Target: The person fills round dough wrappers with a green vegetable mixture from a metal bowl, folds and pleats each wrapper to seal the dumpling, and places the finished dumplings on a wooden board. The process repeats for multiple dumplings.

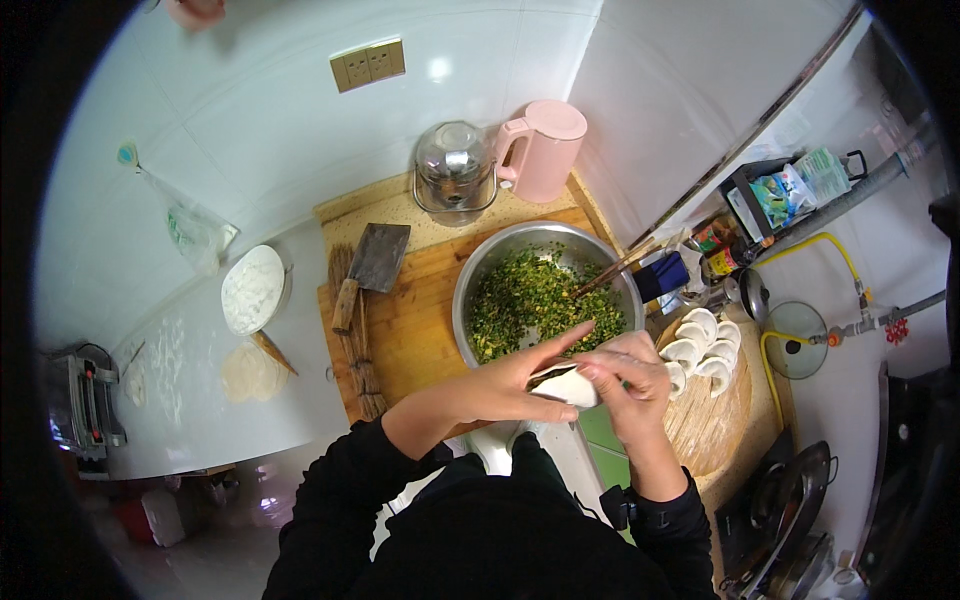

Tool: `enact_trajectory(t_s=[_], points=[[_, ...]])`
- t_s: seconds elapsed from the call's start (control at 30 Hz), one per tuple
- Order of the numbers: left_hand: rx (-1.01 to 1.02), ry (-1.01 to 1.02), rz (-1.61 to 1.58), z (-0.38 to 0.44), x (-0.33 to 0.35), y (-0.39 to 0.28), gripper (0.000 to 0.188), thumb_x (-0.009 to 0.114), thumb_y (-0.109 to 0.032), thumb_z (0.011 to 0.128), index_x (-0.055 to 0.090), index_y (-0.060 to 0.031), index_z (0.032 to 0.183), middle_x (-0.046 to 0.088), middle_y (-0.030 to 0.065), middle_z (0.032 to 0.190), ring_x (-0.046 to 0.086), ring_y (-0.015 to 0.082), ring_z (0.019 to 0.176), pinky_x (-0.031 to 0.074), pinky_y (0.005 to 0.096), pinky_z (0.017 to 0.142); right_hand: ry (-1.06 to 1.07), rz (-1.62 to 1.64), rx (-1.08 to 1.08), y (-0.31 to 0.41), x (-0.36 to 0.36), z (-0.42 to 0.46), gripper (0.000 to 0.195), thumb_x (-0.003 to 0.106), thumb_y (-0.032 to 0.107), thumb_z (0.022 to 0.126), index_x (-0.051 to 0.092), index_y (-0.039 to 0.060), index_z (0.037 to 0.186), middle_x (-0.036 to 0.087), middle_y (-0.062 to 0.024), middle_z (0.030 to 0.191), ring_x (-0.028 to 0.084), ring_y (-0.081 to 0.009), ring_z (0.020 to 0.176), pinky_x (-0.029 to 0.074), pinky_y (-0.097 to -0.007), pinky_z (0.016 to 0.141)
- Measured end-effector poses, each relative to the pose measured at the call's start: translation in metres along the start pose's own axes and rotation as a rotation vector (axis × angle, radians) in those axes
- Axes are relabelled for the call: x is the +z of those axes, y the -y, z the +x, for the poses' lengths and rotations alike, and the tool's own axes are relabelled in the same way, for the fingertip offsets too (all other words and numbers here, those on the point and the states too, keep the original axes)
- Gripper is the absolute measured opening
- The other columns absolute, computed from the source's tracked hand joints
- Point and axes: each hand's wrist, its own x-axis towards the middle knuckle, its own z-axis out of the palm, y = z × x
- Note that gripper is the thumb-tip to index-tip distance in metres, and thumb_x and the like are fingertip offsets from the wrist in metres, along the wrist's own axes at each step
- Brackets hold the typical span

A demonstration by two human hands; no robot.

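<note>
A folded dumpling (pixel 564 387) of white dough rests in my left hand (pixel 495 390), its edge partly parted and dark green filling showing at the left end. The fingers of my right hand (pixel 628 375) pinch its right end. Just beyond both hands stands a steel bowl (pixel 463 300) of chopped green and yellow filling (pixel 536 300), with chopsticks (pixel 611 274) leaning on its right rim. Several shaped dumplings (pixel 701 349) sit to the right on a round wooden board (pixel 709 431) dusted with flour.
A cleaver (pixel 381 259) and a straw brush (pixel 360 367) lie on the wooden cutting board (pixel 409 337). Flat dough wrappers (pixel 255 373), a rolling pin (pixel 274 352) and a bowl of flour (pixel 253 289) are at left. A pink kettle (pixel 553 154) and a glass jar (pixel 455 169) stand behind.
</note>
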Motion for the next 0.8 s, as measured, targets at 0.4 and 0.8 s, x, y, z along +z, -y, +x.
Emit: enact_trajectory(t_s=[0.4,0.8], points=[[0.099,-0.15,-0.103,0.022,-0.001,0.03,0.061,0.075,-0.006,0.08,0.047,-0.0055,0.134,0.057,0.002,0.119,0.054,0.0112,0.108,0.046,0.0276,0.091,-0.036,0.126,0.1,-0.002,-0.001,0.003,0.015,0.075,0.008,0.078,0.075,0.0058,0.093,0.066,-0.0052,0.086,0.057,-0.0187,0.084,0.044,-0.0295,0.077],[0.134,-0.188,0.036,0.02,-0.001,0.029,0.042,0.075,-0.007,0.081,0.057,-0.007,0.118,0.06,0.001,0.11,0.055,0.0092,0.102,0.047,0.0269,0.086,0.039,-0.032,-0.029,0.005,0.002,0.009,0.021,0.075,0.012,0.075,0.075,0.0073,0.095,0.067,-0.0052,0.092,0.057,-0.0217,0.088,0.043,-0.0328,0.081]])
